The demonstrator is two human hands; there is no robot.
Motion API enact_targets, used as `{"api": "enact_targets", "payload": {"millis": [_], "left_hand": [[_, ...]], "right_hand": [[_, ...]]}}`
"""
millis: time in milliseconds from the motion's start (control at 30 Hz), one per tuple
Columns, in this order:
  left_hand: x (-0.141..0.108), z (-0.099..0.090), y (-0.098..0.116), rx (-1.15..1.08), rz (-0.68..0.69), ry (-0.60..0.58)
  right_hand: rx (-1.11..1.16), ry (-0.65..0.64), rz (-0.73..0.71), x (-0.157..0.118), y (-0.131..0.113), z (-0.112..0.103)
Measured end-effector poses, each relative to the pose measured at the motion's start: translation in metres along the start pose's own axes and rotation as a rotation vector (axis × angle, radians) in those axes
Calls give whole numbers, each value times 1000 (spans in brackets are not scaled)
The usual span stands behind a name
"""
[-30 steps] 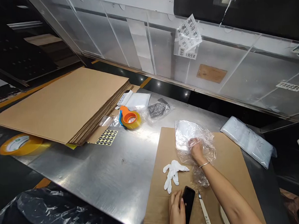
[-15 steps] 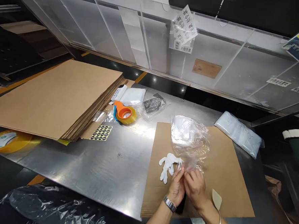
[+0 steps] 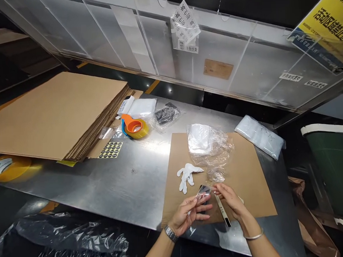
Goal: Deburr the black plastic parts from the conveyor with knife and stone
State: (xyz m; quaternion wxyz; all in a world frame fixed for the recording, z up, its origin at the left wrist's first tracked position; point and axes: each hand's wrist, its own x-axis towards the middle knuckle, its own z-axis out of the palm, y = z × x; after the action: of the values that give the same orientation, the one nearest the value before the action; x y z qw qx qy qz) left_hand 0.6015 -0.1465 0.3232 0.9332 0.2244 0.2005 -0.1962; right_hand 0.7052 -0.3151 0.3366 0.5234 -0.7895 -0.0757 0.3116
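My left hand, with a watch at the wrist, holds a small clear plastic bag between thumb and fingers. The fingertips of my right hand pinch the bag's right edge. Something dark shows at the bag; whether it lies inside or behind, I cannot tell. A pale strip marked A26 lies between my hands on the cardboard sheet. Beyond them are a white glove and clear plastic bags with white contents.
Stacked cardboard covers the left of the metal table. Near it are an orange tape dispenser, a sticker sheet and a roll of yellow tape. A wrapped white pack lies at the right edge.
My hands have moved apart, and the left fingers have spread under the clear bag. The pale A26 strip and a dark item now show between them. The view has shifted right.
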Motion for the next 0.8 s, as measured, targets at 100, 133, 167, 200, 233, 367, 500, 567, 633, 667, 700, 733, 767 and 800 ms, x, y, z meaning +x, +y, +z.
{"api": "enact_targets", "payload": {"millis": [100, 133, 167, 200, 233, 367, 500, 567, 633, 667, 700, 733, 767, 800], "left_hand": [[-8, 1, 1, 78, -35, -18], [-9, 2, 1, 135, -19, 20], [-10, 3, 1, 210, 31, 99], [-10, 3, 0, 293, 109, 209], [-10, 4, -1, 371, 202, 330], [-8, 13, -9, 522, 405, 530], [-6, 24, -21, 595, 368, 432], [-5, 23, -24, 617, 378, 458], [-6, 17, -24, 654, 414, 517], [-8, 14, -24, 682, 439, 549], [-10, 10, -24, 719, 467, 583], [-12, 7, -24, 757, 499, 618], [-15, 6, -25, 781, 533, 654], [-17, 4, -26, 832, 579, 685]], "right_hand": [[64, -169, 40, -3, 2, -1], [75, -183, 41, -5, 2, 0], [83, -181, 37, -8, 2, 1], [86, -167, 28, -11, 1, 3], [84, -146, 16, -13, -1, 5], [20, -63, -64, -25, -10, 18], [-59, -29, -153, -35, -14, 35], [-74, -18, -172, -35, -11, 39], [-79, 16, -173, -33, -7, 39], [-83, 43, -173, -32, -6, 39], [-92, 71, -174, -31, -4, 38], [-106, 93, -179, -31, -3, 38], [-125, 102, -190, -30, -2, 39], [-148, 102, -205, -31, -1, 41]]}}
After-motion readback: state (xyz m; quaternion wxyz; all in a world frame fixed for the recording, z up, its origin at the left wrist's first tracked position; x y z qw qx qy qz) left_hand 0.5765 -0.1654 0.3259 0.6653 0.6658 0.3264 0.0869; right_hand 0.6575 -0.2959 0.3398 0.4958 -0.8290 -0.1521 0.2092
